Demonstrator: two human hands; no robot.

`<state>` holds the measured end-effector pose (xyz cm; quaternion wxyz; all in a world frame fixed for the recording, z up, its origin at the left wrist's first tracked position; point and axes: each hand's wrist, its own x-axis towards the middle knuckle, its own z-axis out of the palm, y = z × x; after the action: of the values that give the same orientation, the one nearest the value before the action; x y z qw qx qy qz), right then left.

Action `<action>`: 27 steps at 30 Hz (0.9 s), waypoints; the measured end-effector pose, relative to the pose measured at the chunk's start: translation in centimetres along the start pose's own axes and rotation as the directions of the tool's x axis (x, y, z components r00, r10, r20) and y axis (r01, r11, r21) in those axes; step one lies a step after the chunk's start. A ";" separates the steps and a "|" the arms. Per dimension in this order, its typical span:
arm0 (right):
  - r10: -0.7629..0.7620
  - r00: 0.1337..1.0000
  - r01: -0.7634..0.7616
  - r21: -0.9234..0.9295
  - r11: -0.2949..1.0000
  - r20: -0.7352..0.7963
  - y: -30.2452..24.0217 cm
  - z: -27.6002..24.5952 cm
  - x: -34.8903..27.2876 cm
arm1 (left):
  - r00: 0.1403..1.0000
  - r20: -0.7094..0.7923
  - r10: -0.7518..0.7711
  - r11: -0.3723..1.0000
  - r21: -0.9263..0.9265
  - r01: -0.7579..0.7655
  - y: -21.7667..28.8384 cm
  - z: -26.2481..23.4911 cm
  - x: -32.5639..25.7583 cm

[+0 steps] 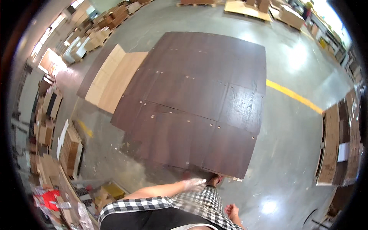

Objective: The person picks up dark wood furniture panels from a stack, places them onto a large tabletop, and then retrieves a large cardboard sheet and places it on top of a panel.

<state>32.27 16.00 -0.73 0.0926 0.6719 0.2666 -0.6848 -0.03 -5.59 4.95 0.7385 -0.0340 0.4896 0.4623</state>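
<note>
Grey concrete floor (291,153) carried one dark panel assembly (195,96) ahead of both hands; left hand (194,184) hung loosely spread, right hand (232,210) empty, fingers relaxed.

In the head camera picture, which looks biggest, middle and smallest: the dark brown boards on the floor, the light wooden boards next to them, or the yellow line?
1. Dark brown boards, biggest by far.
2. Light wooden boards, beside them on the left.
3. Yellow line, a thin strip and the smallest.

The fisheye bends and shrinks things near the rim, so this is only how they look.
</note>
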 end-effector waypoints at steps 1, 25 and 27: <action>-0.005 1.000 0.005 -0.023 1.000 0.001 0.7 -0.3 0.0 | 0.982 0.071 0.175 0.918 0.349 -0.189 0.4 -0.8 -1.8; -0.531 0.400 0.845 -0.524 -0.101 0.747 -9.8 11.5 -3.5 | 0.767 -0.435 0.471 0.701 -0.344 -0.625 -10.6 -14.0 -11.3; -0.517 0.353 0.913 -0.408 0.007 0.780 -9.2 14.0 -3.4 | 0.639 -0.516 0.570 0.785 0.113 -0.610 -12.6 -17.6 -13.3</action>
<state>15.88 16.08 4.11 0.0714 0.1260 0.8351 -0.5306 -4.49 -30.29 0.81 0.3826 -0.0235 0.6385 0.6674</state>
